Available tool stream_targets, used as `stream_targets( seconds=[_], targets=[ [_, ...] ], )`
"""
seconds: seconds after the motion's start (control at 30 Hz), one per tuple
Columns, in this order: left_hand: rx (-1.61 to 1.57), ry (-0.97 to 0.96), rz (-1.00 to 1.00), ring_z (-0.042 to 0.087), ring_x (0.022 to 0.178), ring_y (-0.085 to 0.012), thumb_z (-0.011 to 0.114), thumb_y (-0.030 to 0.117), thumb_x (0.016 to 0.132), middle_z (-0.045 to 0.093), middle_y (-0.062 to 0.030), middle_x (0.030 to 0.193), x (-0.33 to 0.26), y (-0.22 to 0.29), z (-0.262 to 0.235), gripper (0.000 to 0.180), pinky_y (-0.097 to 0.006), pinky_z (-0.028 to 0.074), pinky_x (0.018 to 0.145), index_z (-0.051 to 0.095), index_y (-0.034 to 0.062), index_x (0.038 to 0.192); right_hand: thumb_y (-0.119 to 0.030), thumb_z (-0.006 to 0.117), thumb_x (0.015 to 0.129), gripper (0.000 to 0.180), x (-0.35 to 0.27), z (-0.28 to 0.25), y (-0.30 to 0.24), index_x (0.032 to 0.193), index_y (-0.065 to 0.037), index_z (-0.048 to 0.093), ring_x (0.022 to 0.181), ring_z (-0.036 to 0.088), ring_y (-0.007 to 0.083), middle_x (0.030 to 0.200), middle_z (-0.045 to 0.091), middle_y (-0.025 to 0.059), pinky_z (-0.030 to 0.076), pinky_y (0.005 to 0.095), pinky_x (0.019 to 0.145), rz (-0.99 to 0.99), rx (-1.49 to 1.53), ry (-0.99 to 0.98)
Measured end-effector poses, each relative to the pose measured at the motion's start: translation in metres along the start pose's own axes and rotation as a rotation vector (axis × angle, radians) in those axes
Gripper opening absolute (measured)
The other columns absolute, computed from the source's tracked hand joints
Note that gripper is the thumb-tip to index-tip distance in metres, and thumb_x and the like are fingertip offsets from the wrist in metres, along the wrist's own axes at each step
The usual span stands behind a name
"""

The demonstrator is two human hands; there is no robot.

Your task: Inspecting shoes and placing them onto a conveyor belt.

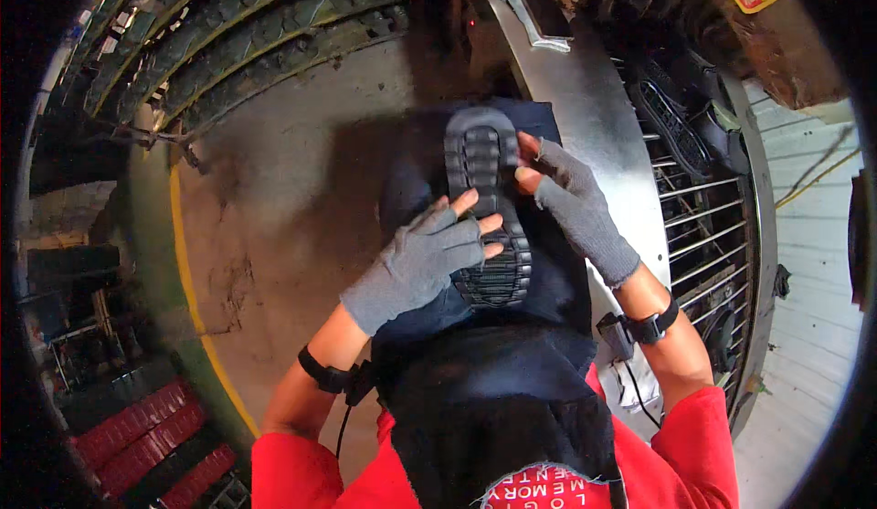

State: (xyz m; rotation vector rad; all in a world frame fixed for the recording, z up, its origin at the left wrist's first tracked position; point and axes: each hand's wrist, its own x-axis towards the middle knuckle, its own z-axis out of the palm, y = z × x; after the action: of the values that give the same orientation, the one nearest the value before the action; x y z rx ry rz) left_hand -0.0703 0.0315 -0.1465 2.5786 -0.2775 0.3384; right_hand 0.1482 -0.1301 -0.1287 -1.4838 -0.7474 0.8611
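A black shoe sole (484, 157) with a ridged tread lies lengthwise over my lap, on dark blue cloth. My left hand (429, 251), in a grey fingerless glove, rests across the middle of the sole with its fingers stretched and apart. At the sole's far right edge is my right hand (574, 194), gloved the same way. Its thumb and fingertips are closed against that rim; whatever lies between them is too small to make out apart from the sole edge.
A metal bench top (607, 125) runs along my right, with a dark flat device (545, 11) on white cloth at its far end. Beyond it, black soles (674, 125) sit on a barred rack (703, 226). Loaded shelves (247, 34) stand far left; red ridged pieces (142, 431) lie near left.
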Motion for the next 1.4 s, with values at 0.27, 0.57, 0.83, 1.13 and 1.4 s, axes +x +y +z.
stream_targets(
  seconds=[0.27,0.57,0.83,1.13,1.4],
  targets=[
    [-0.727,0.433,-0.65,0.057,0.133,-0.0228,0.079,0.013,0.092,0.065,-0.011,0.14,0.069,-0.046,-0.018,0.063,-0.036,0.042,0.116,0.055,0.0006,0.148,-0.028,0.073,0.1,0.048,0.049,-0.008,-0.028,0.136,0.003,0.066,0.085,0.062,0.0105,0.098,0.069,0.0017,0.051,0.0251,0.075,0.145,-0.172,-0.042],
    [-0.408,0.058,-0.332,0.06,0.105,-0.031,0.093,0.035,0.069,0.057,-0.0085,0.11,0.038,0.018,-0.056,0.058,-0.04,0.052,0.095,0.077,0.0166,0.121,-0.027,0.098,0.067,0.046,-0.011,-0.027,-0.07,0.101,-0.008,0.075,0.114,0.061,0.0301,0.111,0.067,0.0085,0.047,0.044,0.107,-0.154,-0.209,-0.418],
    [-0.532,0.296,-0.555,0.058,0.1,-0.0292,0.089,0.023,0.076,0.061,-0.0085,0.111,0.053,-0.014,-0.032,0.058,-0.039,0.05,0.094,0.072,0.0028,0.128,-0.017,0.09,0.079,0.042,0.009,-0.003,-0.047,0.111,-0.006,0.065,0.107,0.056,0.021,0.112,0.058,0.0053,0.045,0.0367,0.097,0.445,0.362,-0.076],
    [-0.743,0.316,-0.828,0.057,0.095,-0.027,0.086,0.023,0.079,0.064,-0.0107,0.109,0.084,-0.049,-0.013,0.063,-0.038,0.049,0.088,0.065,-0.002,0.133,-0.018,0.086,0.08,0.056,0.053,-0.014,0.006,0.129,-0.008,0.059,0.101,0.05,0.0155,0.111,0.052,0.0017,0.042,0.0301,0.094,0.204,0.098,-0.048],
    [-0.782,0.138,-0.742,0.062,0.112,-0.0287,0.086,0.027,0.082,0.062,-0.0156,0.121,0.103,-0.081,-0.038,0.076,-0.036,0.05,0.098,0.055,0.0001,0.146,-0.045,0.089,0.076,0.082,0.096,-0.017,-0.008,0.14,-0.004,0.056,0.088,0.051,0.0131,0.097,0.047,0.0008,0.045,0.0274,0.084,0.342,0.262,-0.079]
  ],
)
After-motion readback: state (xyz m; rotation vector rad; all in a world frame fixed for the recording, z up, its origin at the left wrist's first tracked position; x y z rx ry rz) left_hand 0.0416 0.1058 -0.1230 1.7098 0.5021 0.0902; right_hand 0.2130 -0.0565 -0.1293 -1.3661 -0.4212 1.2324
